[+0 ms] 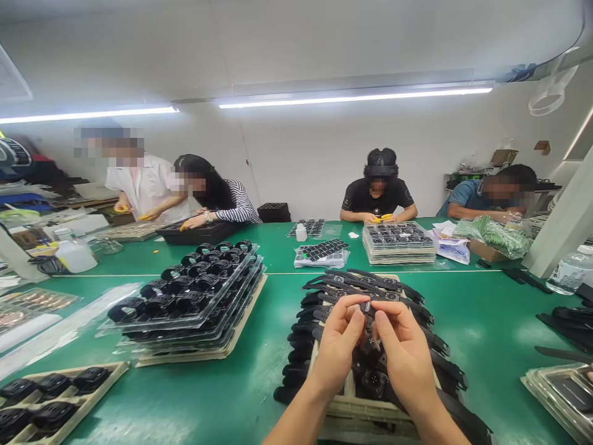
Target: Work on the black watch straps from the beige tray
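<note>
My left hand (340, 337) and my right hand (402, 340) meet above a tray stack of black watches. Thumb and fingers of both are pinched on a small dark watch part (365, 306), whose lower portion is partly hidden by the hands. Beneath them, black watches with straps (303, 346) hang over both sides of a beige tray (365, 406). Round watch backs show between the straps.
Clear trays of looped black watches (185, 318) are stacked at the left. A beige tray (88, 402) of watches lies front left. Across the green table (250, 377) stand a tray stack (398, 253) and several people. Clear cases (563, 395) lie front right.
</note>
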A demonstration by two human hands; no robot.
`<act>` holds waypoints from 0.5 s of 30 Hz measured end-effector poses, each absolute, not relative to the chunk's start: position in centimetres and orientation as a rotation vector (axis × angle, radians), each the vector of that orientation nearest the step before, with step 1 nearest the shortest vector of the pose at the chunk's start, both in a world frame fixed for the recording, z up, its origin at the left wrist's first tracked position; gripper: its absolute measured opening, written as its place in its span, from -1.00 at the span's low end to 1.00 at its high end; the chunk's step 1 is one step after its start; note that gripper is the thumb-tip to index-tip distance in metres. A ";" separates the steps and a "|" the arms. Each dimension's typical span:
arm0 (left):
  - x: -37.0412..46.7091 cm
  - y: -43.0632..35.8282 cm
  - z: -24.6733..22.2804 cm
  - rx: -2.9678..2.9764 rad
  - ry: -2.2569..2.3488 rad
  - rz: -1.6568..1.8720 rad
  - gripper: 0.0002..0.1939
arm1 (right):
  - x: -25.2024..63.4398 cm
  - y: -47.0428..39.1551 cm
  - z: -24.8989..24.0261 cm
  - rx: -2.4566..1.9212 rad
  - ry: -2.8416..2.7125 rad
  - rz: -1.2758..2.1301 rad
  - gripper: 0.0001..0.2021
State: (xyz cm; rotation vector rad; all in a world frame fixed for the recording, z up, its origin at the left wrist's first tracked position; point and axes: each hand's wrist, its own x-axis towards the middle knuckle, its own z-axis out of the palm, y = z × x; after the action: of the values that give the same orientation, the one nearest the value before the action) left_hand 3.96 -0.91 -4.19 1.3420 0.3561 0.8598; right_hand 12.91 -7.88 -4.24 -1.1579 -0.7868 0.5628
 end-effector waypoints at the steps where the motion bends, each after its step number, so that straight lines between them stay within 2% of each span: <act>1: 4.0 -0.9 -4.2 1.336 0.354 0.856 -0.27 | 12.9 -7.9 -4.2 -1.155 -0.779 0.545 -0.27; 12: 3.7 -1.2 -3.6 1.291 0.386 0.868 -0.19 | 12.1 -7.4 -4.6 -1.075 -0.675 0.614 -0.28; 15: 3.7 -1.1 -3.3 1.319 0.429 0.834 -0.23 | 12.1 -7.4 -4.7 -1.075 -0.711 0.591 -0.33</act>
State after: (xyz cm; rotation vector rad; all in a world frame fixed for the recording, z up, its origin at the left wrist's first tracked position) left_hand 3.68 -1.14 -3.29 1.3194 0.4291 0.8339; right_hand 12.09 -7.39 -4.74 -1.0746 -0.7113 0.5913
